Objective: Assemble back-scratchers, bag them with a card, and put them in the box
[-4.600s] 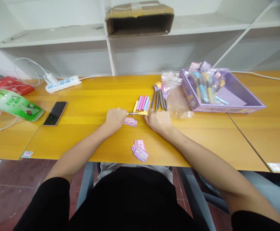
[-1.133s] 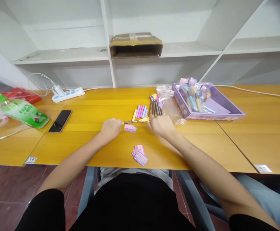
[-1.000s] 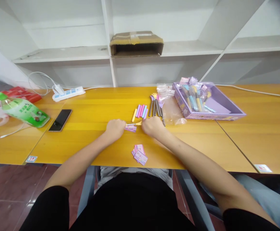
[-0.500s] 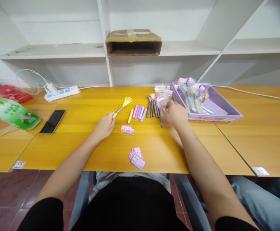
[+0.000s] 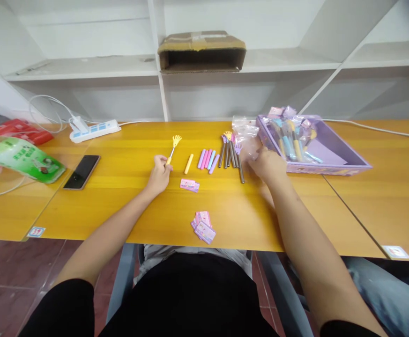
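My left hand [image 5: 159,175] is closed around the yellow handle of a small back scratcher [image 5: 173,149], its yellow hand-shaped head pointing up and away. My right hand [image 5: 268,164] pinches the edge of a clear plastic bag [image 5: 249,147], beside the other bags [image 5: 240,124]; its fingertips are partly blurred. Just left of it lie several back scratchers with dark metal rods [image 5: 230,154] and yellow or purple heads. Between my hands are a yellow handle tube [image 5: 189,164] and several pink, purple and blue tubes [image 5: 208,160]. Small printed cards lie in two groups, one nearer [image 5: 204,228], one farther [image 5: 189,185].
A purple box [image 5: 338,164] with bagged back scratchers stands at the right. To the left are a phone [image 5: 82,172], a green bottle [image 5: 25,158] and a power strip [image 5: 95,131]. A cardboard box [image 5: 202,51] sits on the shelf. Another person's jeans [image 5: 383,290] show lower right.
My left hand has turned the back scratcher more upright. My right hand has moved slightly right, away from the metal rods, with the clear bag at its fingers. The view has shifted a little.
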A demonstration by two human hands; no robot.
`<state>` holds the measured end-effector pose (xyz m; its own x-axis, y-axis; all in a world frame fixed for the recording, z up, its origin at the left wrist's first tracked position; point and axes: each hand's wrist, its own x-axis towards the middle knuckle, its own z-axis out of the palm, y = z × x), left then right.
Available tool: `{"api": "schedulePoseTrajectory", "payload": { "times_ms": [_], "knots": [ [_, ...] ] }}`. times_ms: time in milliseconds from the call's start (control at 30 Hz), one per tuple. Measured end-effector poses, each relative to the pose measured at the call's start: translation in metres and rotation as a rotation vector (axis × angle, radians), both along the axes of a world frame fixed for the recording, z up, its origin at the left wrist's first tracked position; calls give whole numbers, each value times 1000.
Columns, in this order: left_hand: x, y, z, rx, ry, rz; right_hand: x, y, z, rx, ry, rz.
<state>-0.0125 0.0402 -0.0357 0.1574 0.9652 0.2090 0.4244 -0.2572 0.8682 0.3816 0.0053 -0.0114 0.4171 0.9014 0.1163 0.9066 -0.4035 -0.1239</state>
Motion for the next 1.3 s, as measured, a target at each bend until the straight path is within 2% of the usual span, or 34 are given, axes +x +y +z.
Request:
{"api": "schedulePoseTrajectory", "payload": {
  "times_ms": [100,233,333,433,533,667,733,833,967,1033,1100,1167,1300],
  "knots": [
    [-1,9,-4,-20,-115,-66,-2,-1,4,55,1,26],
    [2,9,-9,-63,-233,-223,-12,-5,13,240,29,37],
    [5,6,-11,-87,-240,-328,-24,-10,18,395,77,153],
    [8,3,-11,-109,-245,-412,-38,-14,19,481,151,294],
    [9,-1,-9,-99,-231,-431,-56,-19,16,525,249,397],
    [10,-11,-1,-6,-108,-339,-84,-30,13,581,357,526],
    [12,-17,5,48,-30,-314,-99,-38,12,604,368,621],
    [17,-28,12,97,0,-376,-119,-48,6,587,325,787],
    [29,-46,12,34,-110,-537,-139,-55,-6,592,245,1075],
    [34,-52,10,6,-168,-551,-144,-56,-10,647,283,1235],
    [35,-54,11,-7,-195,-522,-145,-57,-11,675,367,1332],
    [34,-53,14,-26,-214,-483,-143,-58,-8,693,477,1311],
    [29,-50,20,-139,-311,-459,-141,-54,-6,710,828,940]
  ]
}}
